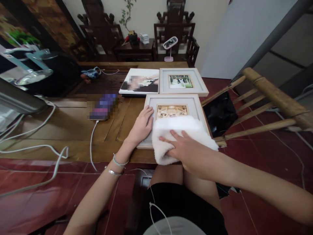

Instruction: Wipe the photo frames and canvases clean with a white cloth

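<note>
A cabled phone lies inside the desk's near edge. A photo panel sits toward the far edge. The left hand, open and flat, rests on a picture frame at the near right corner; the right hand, fingers spread, presses a white cloth over it. Another frame occupies the far right corner.

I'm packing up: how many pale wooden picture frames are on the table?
2: the near frame, partly under the left hand and white cloth, and the far frame, just beyond it. Others could be hidden beneath.
</note>
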Demonstrator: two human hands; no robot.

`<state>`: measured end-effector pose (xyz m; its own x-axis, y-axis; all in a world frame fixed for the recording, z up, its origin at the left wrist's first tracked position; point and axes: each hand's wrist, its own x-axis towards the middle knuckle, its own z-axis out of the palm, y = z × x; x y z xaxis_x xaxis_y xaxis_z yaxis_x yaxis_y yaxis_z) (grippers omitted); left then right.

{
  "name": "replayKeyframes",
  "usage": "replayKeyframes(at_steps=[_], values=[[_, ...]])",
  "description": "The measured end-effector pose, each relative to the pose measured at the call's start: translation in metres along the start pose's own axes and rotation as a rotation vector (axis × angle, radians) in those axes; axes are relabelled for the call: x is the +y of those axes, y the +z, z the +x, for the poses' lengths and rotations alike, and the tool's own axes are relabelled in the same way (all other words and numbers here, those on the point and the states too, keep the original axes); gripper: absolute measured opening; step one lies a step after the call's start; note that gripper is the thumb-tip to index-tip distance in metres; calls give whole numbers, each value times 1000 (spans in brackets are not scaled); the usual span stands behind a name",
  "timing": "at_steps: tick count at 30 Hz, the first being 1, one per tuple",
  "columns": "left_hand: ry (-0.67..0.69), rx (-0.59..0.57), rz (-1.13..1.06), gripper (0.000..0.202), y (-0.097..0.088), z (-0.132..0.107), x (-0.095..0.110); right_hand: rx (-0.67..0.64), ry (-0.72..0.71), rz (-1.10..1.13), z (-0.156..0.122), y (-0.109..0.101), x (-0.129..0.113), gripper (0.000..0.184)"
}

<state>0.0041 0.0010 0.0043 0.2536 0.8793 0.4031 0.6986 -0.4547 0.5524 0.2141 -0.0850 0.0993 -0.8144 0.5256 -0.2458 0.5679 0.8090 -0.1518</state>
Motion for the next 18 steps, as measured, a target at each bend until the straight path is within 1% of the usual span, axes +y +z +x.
replayKeyframes(at_steps=[3,6,10,13,15,18], values=[[-38,17,-61,44,-2,0,4,74,37,-35,21,7,4,52],[-75,36,-128,50,-4,-2,8,154,110,-123,51,9,21,48],[-56,57,-154,56,-7,-4,9,185,211,-201,92,-2,50,44],[-16,83,-151,59,-9,-5,10,270,282,-242,116,-10,62,39],[-5,102,-159,59,-9,-4,10,293,312,-243,122,-11,61,37],[-7,118,-209,59,-8,-4,6,226,307,-206,114,-8,41,36]])
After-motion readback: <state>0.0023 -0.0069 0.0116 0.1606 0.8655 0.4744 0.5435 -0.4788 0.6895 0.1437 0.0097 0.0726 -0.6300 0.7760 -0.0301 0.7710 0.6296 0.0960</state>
